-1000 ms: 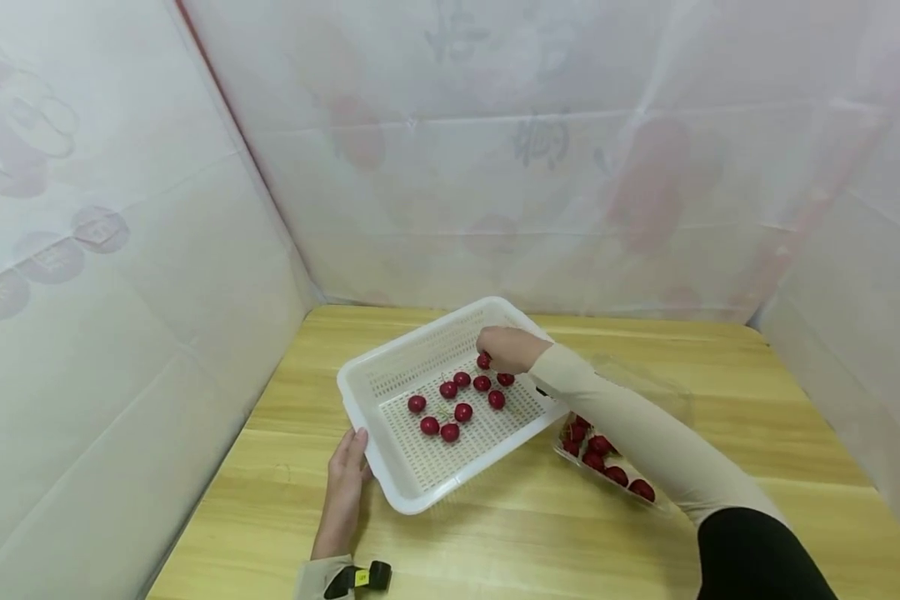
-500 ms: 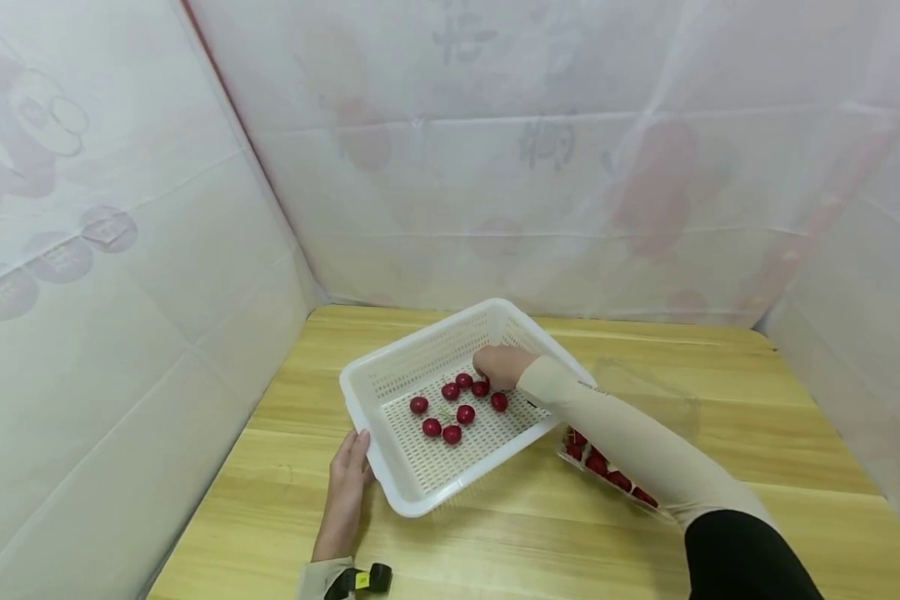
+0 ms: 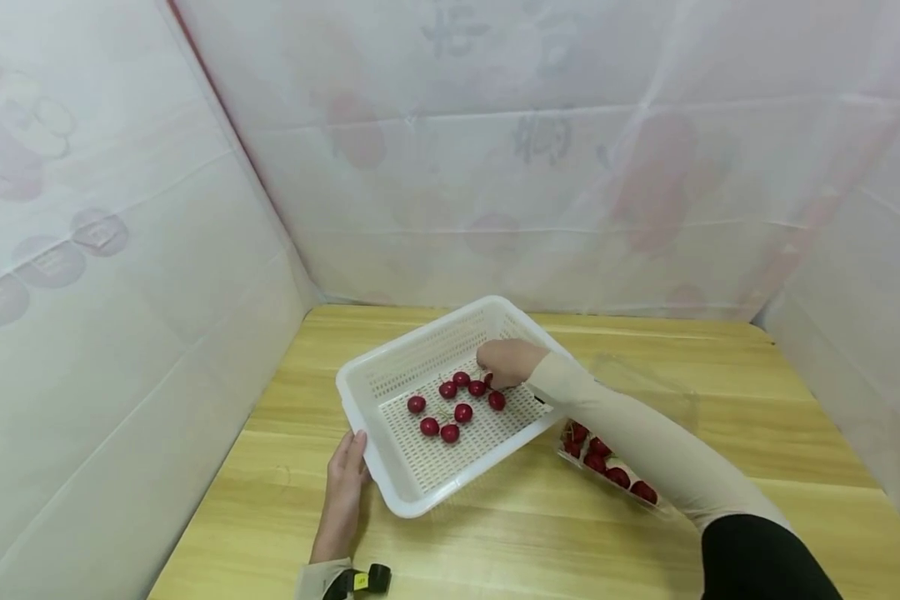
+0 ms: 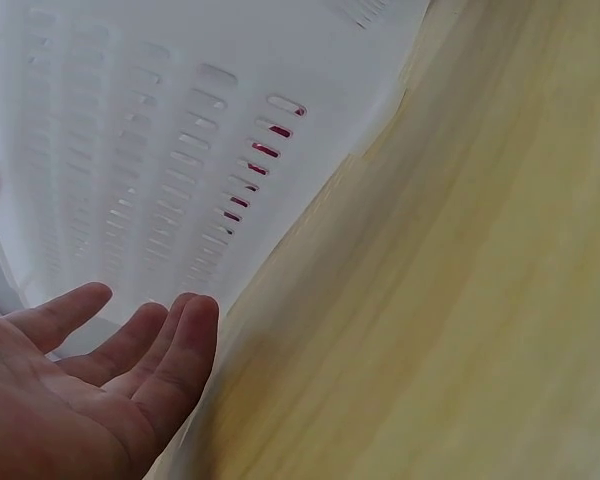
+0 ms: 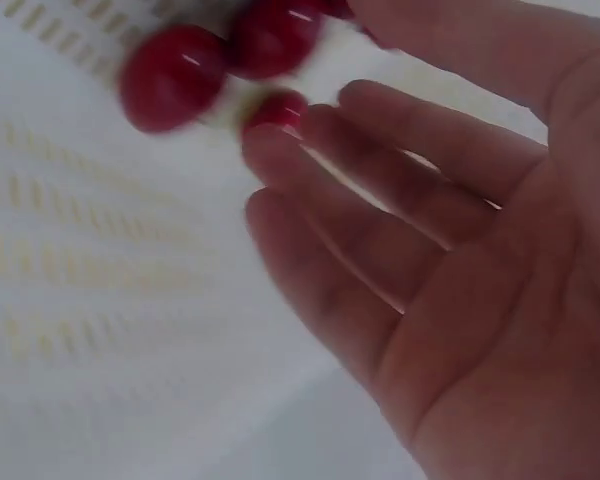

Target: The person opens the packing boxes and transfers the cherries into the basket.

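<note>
A white perforated plastic basket (image 3: 399, 501) stands on the wooden table with several red cherries (image 3: 450, 432) on its floor. At its left end my left hand (image 3: 343, 483) holds the rim, thumb on top. The left wrist view shows the fingers (image 4: 185, 345) under the rim against the slotted wall. Low inside the basket's right part, my right hand (image 3: 512, 363) reaches in from the right. In the right wrist view its fingers (image 5: 380, 200) are slightly bent and spread, with a cherry (image 5: 278, 108) right at the fingertips and a second cherry (image 5: 175, 78) beyond them.
A clear plastic box (image 3: 654, 505) with several more cherries (image 3: 617, 477) stands right of the basket, partly under my right forearm. Its transparent lid (image 3: 645, 383) lies behind the forearm. White printed sheets (image 3: 450, 208) enclose the table (image 3: 495, 550) on the back and sides.
My right hand has lowered a cherry to the basket floor among the others, then risen slightly. The left hand keeps its place at the rim.
</note>
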Demonstrator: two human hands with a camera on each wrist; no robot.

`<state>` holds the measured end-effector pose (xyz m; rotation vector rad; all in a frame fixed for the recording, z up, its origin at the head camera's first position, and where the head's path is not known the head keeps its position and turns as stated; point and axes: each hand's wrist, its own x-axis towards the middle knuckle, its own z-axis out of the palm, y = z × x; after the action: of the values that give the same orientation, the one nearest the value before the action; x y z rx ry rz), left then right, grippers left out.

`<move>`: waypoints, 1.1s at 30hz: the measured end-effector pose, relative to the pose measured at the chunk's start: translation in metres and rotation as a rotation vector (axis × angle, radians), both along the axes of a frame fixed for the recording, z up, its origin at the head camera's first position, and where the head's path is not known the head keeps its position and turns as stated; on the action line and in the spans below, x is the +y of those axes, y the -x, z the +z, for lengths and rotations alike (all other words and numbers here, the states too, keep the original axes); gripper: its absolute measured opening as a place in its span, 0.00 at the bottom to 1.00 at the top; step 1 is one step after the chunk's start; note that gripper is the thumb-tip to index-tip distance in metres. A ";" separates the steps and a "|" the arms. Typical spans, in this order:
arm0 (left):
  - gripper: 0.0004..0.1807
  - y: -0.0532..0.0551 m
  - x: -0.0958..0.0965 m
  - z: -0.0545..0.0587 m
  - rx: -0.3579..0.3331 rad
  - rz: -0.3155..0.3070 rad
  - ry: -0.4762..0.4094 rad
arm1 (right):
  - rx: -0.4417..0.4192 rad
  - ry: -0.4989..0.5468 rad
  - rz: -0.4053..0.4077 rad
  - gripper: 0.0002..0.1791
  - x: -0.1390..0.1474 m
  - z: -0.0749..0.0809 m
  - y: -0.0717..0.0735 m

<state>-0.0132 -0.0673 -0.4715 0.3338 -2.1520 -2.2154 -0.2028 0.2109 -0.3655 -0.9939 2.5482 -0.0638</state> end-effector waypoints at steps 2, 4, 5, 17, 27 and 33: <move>0.35 -0.002 0.000 0.000 0.000 0.006 0.003 | 0.049 0.057 0.023 0.03 0.007 0.014 -0.011; 0.35 -0.004 -0.001 0.000 -0.002 0.009 0.009 | 0.105 0.146 0.042 0.05 0.018 0.029 -0.024; 0.35 -0.005 -0.001 0.001 -0.003 0.011 0.007 | 0.128 0.197 0.047 0.07 0.026 0.036 -0.032; 0.34 -0.012 0.000 0.008 -0.031 0.013 -0.009 | 0.136 0.355 -0.238 0.13 0.153 0.039 -0.120; 0.34 -0.011 -0.001 0.011 -0.022 -0.006 -0.007 | -0.032 0.200 -0.384 0.19 0.195 -0.018 -0.165; 0.34 -0.011 0.002 0.009 -0.029 -0.006 -0.032 | -0.017 0.154 -0.401 0.20 0.195 -0.033 -0.167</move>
<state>-0.0022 -0.0652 -0.4623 0.3632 -2.1372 -2.2642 -0.0361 0.4054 -0.3986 -0.5142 2.7196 -0.3832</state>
